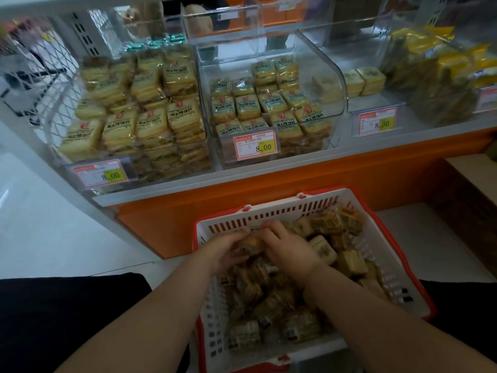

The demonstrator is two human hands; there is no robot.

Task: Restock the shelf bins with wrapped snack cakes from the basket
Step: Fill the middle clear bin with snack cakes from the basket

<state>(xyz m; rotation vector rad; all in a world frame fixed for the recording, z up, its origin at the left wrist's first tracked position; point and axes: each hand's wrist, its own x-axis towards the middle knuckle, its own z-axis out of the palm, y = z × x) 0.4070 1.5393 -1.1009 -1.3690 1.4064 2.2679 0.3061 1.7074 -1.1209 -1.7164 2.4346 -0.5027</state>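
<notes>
Both our hands in the basket [387,249].
Our left hand [224,251] and right hand [289,250] together grip one wrapped snack cake [251,244].

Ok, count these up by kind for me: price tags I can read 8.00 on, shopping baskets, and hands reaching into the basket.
Orange-and-yellow price tags reading 8.00: 3
White plastic basket with red rim: 1
Hands in the basket, left hand and right hand: 2
Total: 6
</notes>
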